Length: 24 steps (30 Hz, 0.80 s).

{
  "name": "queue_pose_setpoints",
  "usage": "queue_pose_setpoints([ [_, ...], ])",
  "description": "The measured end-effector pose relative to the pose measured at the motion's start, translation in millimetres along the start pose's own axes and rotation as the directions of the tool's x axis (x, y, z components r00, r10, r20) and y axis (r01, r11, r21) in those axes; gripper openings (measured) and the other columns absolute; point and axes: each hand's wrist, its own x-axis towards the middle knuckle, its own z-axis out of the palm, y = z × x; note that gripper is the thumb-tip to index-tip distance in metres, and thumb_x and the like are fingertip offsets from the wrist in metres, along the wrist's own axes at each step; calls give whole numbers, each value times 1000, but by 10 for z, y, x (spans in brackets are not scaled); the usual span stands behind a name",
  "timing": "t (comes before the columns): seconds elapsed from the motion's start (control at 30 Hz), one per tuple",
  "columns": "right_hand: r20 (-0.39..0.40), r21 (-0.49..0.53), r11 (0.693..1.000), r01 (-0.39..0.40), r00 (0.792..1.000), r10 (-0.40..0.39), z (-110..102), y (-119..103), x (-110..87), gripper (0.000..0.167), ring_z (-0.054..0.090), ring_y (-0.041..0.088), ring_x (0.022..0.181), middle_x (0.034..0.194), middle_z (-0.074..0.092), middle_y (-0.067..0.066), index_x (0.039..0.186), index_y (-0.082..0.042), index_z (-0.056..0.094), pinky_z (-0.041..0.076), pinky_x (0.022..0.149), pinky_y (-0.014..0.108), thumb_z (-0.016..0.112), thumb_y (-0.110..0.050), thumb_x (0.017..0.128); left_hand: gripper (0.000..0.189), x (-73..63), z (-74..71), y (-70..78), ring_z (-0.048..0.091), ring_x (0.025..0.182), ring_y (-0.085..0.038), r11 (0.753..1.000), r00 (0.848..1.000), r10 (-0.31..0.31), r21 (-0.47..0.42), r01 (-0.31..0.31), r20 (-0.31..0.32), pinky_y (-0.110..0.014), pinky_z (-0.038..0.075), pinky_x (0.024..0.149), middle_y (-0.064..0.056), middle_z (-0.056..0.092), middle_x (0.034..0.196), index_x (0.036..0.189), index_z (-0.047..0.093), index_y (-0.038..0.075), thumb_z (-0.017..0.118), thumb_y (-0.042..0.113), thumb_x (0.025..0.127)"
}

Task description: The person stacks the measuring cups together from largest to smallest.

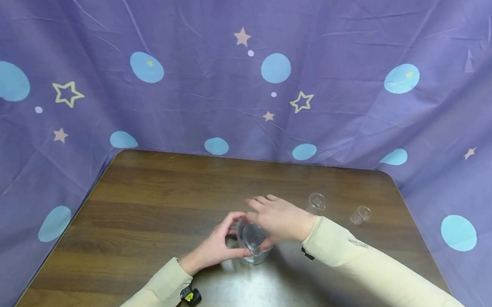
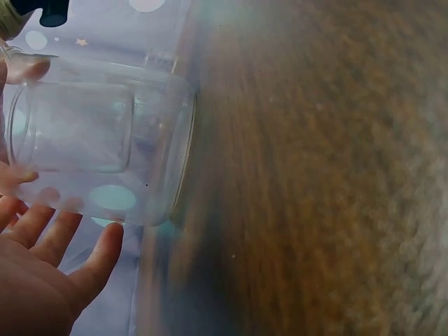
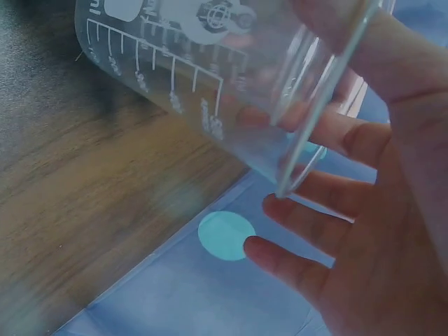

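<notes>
A large clear glass beaker (image 1: 257,258) with white graduation marks stands upright on the table. My left hand (image 1: 211,248) holds it, thumb and fingers round its near left side. A smaller clear beaker (image 2: 80,129) sits inside the upper part of the large one, its base above the large beaker's floor in the left wrist view. From above, my right hand (image 1: 283,219) pinches the smaller beaker near its rim. In the right wrist view its thumb and index finger are at the mouth, while the other fingers spread outside the large beaker's rim (image 3: 323,105).
Two more small clear beakers stand on the brown wooden table (image 1: 163,190), one (image 1: 316,203) just beyond my right wrist and another (image 1: 360,215) farther right. A purple curtain (image 1: 200,75) with stars and blue spots encloses the table's back and sides.
</notes>
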Motion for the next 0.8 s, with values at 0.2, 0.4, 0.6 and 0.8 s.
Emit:
queue_pose_setpoints([
  [0.2, 32, -53, 998, 18, 999, -16, 41, -31, 57, 71, 55, 30, 135, 148, 57, 12, 124, -19, 70, 54, 107, 44, 88, -62, 71, 85, 12, -1, 1, 57, 126, -29, 1000, 1000, 4, -5, -4, 2, -45, 55, 105, -12, 55, 145, 149, 41, 11, 91, 21, 81],
  [0.4, 36, -88, 995, 47, 998, -44, 53, -46, 93, 73, 50, 32, 141, 150, 56, 12, 124, -17, 71, 49, 114, 44, 89, -63, 70, 84, 8, 2, -12, 61, 123, -34, 1000, 1000, 0, -4, 0, -7, -46, 55, 106, -16, 55, 144, 148, 42, 10, 91, 20, 81],
  [0.6, 39, -137, 989, 63, 998, -58, 81, -64, 109, 76, 46, 32, 145, 152, 54, 12, 124, -16, 71, 45, 118, 44, 88, -66, 70, 81, 12, 14, -4, 57, 128, -35, 1000, 1000, 11, -21, -11, -29, -41, 56, 106, -17, 54, 144, 145, 45, 5, 92, 17, 80],
  [0.8, 28, -164, 984, 74, 997, -70, 119, -71, 123, 81, 46, 31, 145, 151, 55, 12, 128, -14, 72, 46, 118, 45, 87, -68, 70, 79, 2, 12, 3, 53, 134, -34, 999, 1000, -12, -43, 12, -11, -36, 54, 108, -15, 51, 147, 146, 44, 7, 90, 18, 83],
])
